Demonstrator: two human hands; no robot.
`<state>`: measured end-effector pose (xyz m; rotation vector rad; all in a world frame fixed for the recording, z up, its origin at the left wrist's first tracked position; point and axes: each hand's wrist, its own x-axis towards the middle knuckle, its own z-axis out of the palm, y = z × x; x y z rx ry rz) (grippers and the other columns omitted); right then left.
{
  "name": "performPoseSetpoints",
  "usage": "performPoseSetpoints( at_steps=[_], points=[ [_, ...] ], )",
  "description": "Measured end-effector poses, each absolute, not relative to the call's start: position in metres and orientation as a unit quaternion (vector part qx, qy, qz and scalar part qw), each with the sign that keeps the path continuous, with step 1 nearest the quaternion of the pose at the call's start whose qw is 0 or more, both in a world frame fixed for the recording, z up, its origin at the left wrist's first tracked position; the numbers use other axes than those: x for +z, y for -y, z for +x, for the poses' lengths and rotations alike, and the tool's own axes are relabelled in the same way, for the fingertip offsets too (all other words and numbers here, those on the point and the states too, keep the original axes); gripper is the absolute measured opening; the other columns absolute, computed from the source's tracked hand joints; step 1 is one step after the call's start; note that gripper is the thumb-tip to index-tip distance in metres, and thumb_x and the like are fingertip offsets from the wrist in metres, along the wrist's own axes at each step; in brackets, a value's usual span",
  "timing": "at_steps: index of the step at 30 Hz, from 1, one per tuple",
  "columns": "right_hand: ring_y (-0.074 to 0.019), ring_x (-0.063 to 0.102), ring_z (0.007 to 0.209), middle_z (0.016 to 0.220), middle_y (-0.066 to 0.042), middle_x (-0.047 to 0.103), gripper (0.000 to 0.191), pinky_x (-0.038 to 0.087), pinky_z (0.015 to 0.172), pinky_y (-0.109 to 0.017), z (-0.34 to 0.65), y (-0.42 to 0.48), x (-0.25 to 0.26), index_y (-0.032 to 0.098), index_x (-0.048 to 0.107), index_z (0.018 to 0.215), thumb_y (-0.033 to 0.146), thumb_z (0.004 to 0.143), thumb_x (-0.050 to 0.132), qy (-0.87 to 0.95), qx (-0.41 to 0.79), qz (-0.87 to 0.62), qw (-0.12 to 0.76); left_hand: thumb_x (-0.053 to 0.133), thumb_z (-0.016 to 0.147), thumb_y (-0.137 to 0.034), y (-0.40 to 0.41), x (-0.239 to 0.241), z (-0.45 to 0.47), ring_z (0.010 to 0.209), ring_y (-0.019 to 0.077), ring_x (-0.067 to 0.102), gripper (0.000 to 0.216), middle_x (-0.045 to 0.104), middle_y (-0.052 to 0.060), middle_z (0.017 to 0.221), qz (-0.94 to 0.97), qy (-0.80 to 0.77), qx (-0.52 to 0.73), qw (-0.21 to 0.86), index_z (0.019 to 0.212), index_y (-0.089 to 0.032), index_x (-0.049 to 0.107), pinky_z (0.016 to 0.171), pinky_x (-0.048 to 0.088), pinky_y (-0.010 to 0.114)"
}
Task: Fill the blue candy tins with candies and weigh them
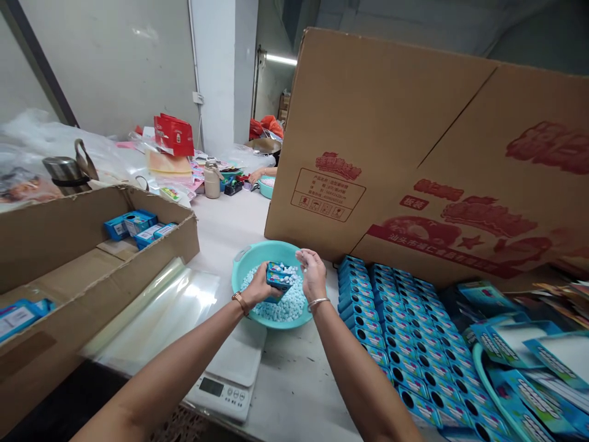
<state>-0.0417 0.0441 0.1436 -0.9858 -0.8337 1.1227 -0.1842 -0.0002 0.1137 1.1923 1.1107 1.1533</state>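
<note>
Over a turquoise plastic bowl (240,265) my left hand (258,286) is closed around a small blue printed box (278,281). Pale blue and white pellets lie heaped at the box's open top. More of the same pellets (283,307) fill the lower part of the bowl. My right hand (313,273) is just right of the box, above the bowl's rim, with fingers curled together. Small white bits show near its fingertips, but what lies inside the fingers is mostly hidden.
A white digital scale (230,374) stands partly under the bowl. Rows of blue boxes (409,344) stand at right, beside a basin (483,374) of flat cartons. A large carton (391,141) rises behind; an open carton (175,264) and plastic film (156,313) lie left.
</note>
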Motion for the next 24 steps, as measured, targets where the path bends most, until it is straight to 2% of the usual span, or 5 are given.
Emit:
performPoseSetpoints(
  at_steps=[4,7,12,17,24],
  points=[
    [-0.0238,0.064,0.095,0.091,-0.005,0.073,0.042,0.047,0.085,-0.033,-0.041,-0.043,0.125,0.019,0.070,0.086,0.058,0.074,0.061,0.505,0.462,-0.489,0.541,0.078,0.045,-0.005,0.005,0.113,-0.184,0.087,0.0190,0.061,0.077,0.062,0.000,0.096,0.509,-0.461,0.479,0.546,0.114,-0.020,0.048,0.075,0.048,0.029],
    [-0.0263,0.062,0.104,0.103,-0.010,0.072,0.059,0.047,0.088,-0.035,-0.045,-0.045,0.116,0.017,0.070,0.098,0.066,0.085,0.039,0.544,0.441,-0.527,0.482,0.078,0.046,-0.003,0.005,0.111,-0.183,0.085,0.0182,0.061,0.075,0.062,0.000,0.096,0.508,-0.452,0.481,0.554,0.113,-0.020,0.048,0.075,0.049,0.029],
    [-0.0273,0.061,0.103,0.101,-0.011,0.071,0.047,0.042,0.096,-0.038,-0.049,-0.049,0.115,0.020,0.071,0.089,0.057,0.088,0.041,0.627,0.367,-0.534,0.432,0.077,0.042,0.001,0.000,0.111,-0.184,0.080,0.0172,0.060,0.075,0.062,-0.001,0.091,0.497,-0.449,0.492,0.556,0.109,-0.018,0.049,0.071,0.049,0.028],
    [-0.0265,0.056,0.115,0.111,-0.010,0.068,0.040,0.035,0.105,-0.038,-0.050,-0.048,0.120,0.022,0.071,0.096,0.052,0.087,0.047,0.635,0.383,-0.521,0.423,0.077,0.043,0.000,0.001,0.113,-0.187,0.079,0.0163,0.061,0.070,0.062,-0.003,0.087,0.479,-0.445,0.503,0.565,0.105,-0.019,0.050,0.069,0.048,0.026],
    [-0.0258,0.061,0.112,0.117,-0.010,0.069,0.059,0.047,0.093,-0.038,-0.049,-0.040,0.137,0.022,0.064,0.119,0.066,0.086,0.044,0.469,0.535,-0.495,0.499,0.080,0.050,-0.007,0.012,0.119,-0.190,0.091,0.0222,0.066,0.073,0.067,0.003,0.100,0.460,-0.403,0.509,0.606,0.116,-0.019,0.049,0.079,0.052,0.032]
  ],
)
